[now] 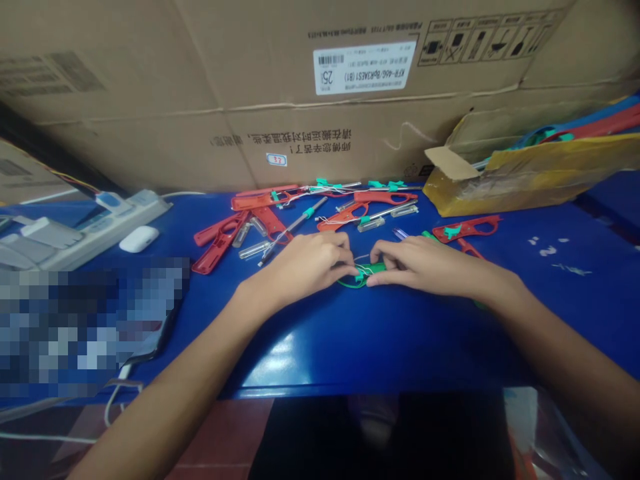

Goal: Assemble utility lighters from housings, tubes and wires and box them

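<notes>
1. The left hand curls beside the green plastic handle shell; pinching or not, I can't tell.
2. The right hand pinches its other end, over the glossy blue worktop.
3. A tug could loosen the thin white wires.

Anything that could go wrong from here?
1. Thin white wires lie at the green piece between the left hand and right hand; they could get pinched or tugged.
2. A metal rod and a clear tube lie loose close by the left hand; a sideways move might knock them.
3. The white cable loops over the table edge beside the left forearm, which could snag it.
</notes>
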`<state>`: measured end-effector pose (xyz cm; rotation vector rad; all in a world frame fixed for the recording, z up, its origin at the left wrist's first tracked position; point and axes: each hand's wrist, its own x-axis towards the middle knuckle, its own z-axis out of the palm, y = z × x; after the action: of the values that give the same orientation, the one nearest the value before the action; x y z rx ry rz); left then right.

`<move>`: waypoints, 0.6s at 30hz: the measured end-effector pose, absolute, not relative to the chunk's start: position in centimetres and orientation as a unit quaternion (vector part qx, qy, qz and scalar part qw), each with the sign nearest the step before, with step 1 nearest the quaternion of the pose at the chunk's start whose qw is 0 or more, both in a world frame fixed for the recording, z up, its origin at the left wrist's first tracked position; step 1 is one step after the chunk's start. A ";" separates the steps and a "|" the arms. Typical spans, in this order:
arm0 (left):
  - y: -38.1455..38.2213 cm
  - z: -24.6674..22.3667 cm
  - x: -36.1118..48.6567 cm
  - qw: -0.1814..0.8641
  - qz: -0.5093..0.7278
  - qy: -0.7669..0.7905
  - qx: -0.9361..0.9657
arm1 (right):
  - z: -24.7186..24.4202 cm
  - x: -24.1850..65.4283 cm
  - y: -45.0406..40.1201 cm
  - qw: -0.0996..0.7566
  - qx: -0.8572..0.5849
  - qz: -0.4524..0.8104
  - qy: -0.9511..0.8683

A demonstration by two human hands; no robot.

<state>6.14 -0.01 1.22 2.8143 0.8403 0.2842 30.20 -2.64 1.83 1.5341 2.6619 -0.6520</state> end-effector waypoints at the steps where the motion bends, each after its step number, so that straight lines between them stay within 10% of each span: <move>1: 0.0 1.1 6.2 0.096 0.098 0.287 0.948 | 1.7 30.2 -2.6 -0.007 0.489 -0.206 0.847; 18: 0.5 1.0 5.8 0.198 0.055 0.341 0.917 | 1.6 30.0 -2.7 -0.004 0.483 -0.181 0.857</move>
<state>5.81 0.46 0.95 2.5665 0.9528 0.1536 30.02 -2.74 1.61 1.5214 2.6973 -0.5707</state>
